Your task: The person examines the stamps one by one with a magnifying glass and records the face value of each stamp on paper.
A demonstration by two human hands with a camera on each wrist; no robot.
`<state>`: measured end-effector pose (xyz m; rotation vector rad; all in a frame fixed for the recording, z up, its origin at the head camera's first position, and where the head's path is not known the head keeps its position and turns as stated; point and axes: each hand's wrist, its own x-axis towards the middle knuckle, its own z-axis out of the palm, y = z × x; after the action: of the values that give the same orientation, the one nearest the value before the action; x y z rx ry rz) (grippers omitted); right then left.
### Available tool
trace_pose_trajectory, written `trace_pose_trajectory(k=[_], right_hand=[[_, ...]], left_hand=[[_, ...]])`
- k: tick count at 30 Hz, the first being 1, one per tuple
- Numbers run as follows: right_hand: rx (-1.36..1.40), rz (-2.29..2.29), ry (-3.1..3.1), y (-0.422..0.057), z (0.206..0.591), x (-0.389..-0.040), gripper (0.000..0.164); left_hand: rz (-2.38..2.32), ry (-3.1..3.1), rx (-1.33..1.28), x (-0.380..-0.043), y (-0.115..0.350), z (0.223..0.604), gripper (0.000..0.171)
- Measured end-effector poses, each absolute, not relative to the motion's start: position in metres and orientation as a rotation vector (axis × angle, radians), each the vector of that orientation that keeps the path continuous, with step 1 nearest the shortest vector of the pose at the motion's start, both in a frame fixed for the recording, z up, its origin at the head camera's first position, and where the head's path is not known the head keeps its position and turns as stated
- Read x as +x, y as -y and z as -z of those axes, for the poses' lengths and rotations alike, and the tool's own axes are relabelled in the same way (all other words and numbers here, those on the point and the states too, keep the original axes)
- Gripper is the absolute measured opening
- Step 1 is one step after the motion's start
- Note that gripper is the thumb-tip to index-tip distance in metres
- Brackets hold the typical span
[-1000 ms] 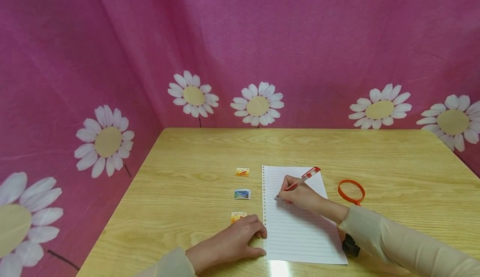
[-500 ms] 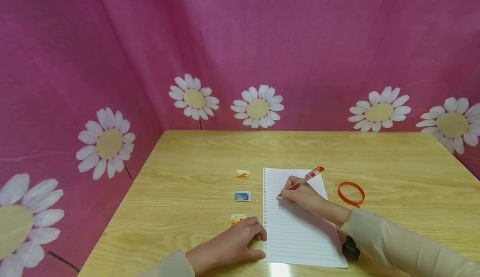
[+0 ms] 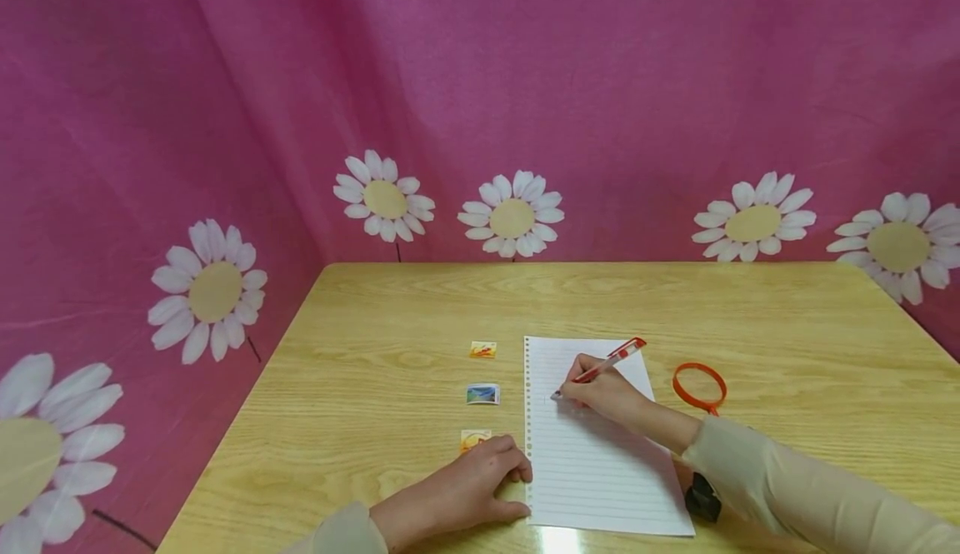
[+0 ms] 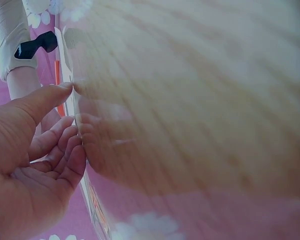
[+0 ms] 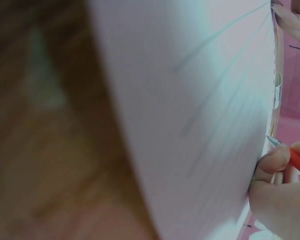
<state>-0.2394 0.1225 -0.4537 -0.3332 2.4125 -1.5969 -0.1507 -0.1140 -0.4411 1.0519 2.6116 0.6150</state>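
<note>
Pen (image 3: 609, 362), one, red with clear barrel; pinched between thumb and fingers of the right hand (image 3: 606, 396); aslant, capped end up toward the table's far right corner, writing tip down at the paper (image 3: 600, 471), just inside its left edge and in its farther half; contact of tip and paper too fine to tell.

Paper, one ruled sheet, punched with holes along the left edge; flat on the table (image 3: 390, 312), well apart from the far edge, between left and right edges.

Left hand (image 3: 468, 483), grasping nothing; fingers loosely bent, thumb extended, tips at the paper's left edge toward its near left corner.

Cards, three, in a column between the paper and the table's left edge; first yellow card (image 3: 483, 350), nearest the far edge; blue card (image 3: 483, 394), in the middle; second yellow card (image 3: 474, 437), partly behind the left hand.

Magnifier (image 3: 707, 409), red-rimmed; between the paper and the table's right edge, handle mostly hidden by the right sleeve (image 3: 795, 471).

Black device (image 3: 702, 500), at the right wrist, near the paper's near right corner.

Curtain (image 3: 600, 79), magenta with white daisies; beyond the table's far and left edges.
</note>
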Motion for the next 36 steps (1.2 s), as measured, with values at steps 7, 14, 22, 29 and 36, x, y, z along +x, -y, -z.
trace_pose_trajectory(k=[7, 14, 22, 29, 36], right_hand=[[-0.377, 1.615, -2.418, -0.1215, 0.4564, -0.2388, 0.015], [-0.391, 1.571, -2.446, -0.1235, 0.4559, -0.2396, 0.015], [-0.387, 1.542, -2.428, -0.1254, 0.4552, -0.2396, 0.015], [-0.402, 1.53, -2.409, -0.1263, 0.4549, -0.2401, 0.016], [-0.412, 1.571, -2.372, -0.1261, 0.4551, -0.2406, 0.015]], left_hand=[[-0.62, -2.618, 1.059, -0.1501, 0.1145, 0.4415, 0.024], [-0.624, -2.63, 1.058, -0.1482, 0.1142, 0.438, 0.024], [-0.618, -2.618, 1.033, -0.148, 0.1142, 0.4386, 0.024], [-0.625, -2.608, 1.021, -0.1483, 0.1137, 0.4382, 0.024], [-0.63, -2.601, 0.996, -0.1491, 0.1129, 0.4384, 0.025]])
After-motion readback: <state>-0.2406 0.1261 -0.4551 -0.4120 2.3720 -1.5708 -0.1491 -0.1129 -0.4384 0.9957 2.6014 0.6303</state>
